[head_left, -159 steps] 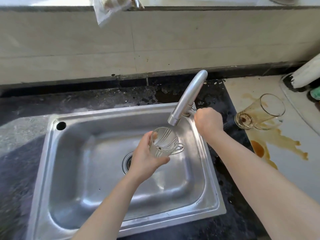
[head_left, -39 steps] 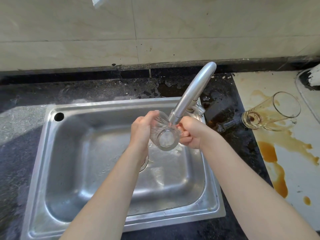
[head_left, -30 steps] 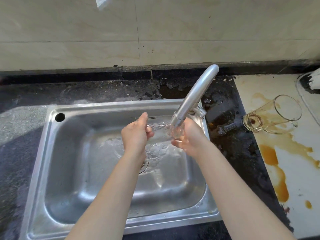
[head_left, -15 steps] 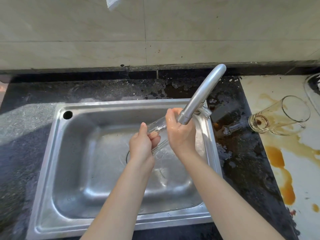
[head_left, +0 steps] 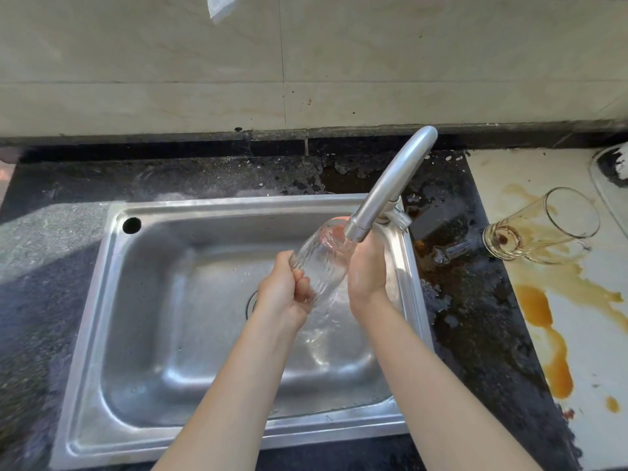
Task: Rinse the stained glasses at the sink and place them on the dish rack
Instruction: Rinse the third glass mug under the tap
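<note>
A clear ribbed glass (head_left: 321, 256) is tilted over the steel sink (head_left: 112, 300), its mouth up under the faucet spout (head_left: 387, 188), where water runs onto it. My left hand (head_left: 285, 290) grips its lower end. My right hand (head_left: 367, 266) is wrapped around its upper side next to the spout. A second, brown-stained glass (head_left: 543, 229) lies on its side on the white counter at the right, in a brown spill (head_left: 540, 307). No dish rack is in view.
Dark wet stone counter (head_left: 475, 317) surrounds the sink, with brown liquid pooled beside the faucet base. A tiled wall (head_left: 306, 62) rises behind. A rounded clear rim (head_left: 608, 198) shows at the far right edge.
The glass has turned from lying across between my hands to tilting mouth-up under the spout. My left hand slid down to its base, and my right hand stays cupped around it.
</note>
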`<act>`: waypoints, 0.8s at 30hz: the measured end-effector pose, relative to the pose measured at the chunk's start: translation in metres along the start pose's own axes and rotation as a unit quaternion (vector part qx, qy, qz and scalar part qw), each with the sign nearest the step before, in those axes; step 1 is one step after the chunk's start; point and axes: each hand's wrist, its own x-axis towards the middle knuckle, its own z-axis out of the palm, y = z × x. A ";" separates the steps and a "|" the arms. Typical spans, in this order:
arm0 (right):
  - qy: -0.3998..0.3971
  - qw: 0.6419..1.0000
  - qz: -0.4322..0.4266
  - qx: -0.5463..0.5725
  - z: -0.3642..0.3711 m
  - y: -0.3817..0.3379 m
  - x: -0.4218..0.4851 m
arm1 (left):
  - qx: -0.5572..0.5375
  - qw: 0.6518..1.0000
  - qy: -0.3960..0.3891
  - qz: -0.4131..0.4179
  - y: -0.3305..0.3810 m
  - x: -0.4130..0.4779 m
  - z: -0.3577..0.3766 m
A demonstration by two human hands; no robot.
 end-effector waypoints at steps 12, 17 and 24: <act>0.052 0.987 -0.015 -0.152 -0.013 0.005 0.018 | 0.122 0.992 -0.030 -0.009 0.001 0.011 0.010; 0.123 0.983 0.080 -0.107 -0.018 0.013 0.016 | 0.368 0.905 0.034 0.210 -0.005 0.000 0.022; 0.158 0.980 0.104 -0.055 -0.030 0.024 0.001 | 0.444 0.738 -0.022 0.508 -0.023 -0.018 0.028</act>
